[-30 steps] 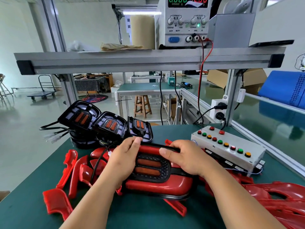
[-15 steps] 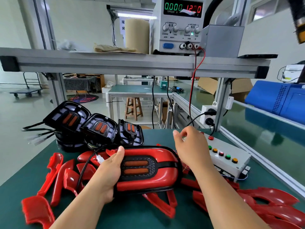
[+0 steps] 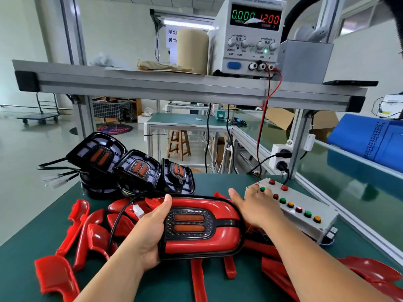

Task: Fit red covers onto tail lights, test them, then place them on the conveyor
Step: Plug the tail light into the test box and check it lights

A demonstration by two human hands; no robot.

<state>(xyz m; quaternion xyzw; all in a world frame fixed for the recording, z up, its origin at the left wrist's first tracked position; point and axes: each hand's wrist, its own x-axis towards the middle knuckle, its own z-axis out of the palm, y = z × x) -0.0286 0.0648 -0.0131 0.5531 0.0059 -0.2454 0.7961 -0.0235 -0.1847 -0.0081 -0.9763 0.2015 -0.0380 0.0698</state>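
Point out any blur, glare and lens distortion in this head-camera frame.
Head view: the right hand is motion-blurred at its fingers by the button box; soft glare streaks lie on the red cover of the tail light in the left hand; wide-angle distortion leans the uprights and tilts the shelf beam; the power supply display looks smeared yet legible.

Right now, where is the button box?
In the head view, the button box sits on the bench at right, beside the covered tail light, with the right hand at its left end.
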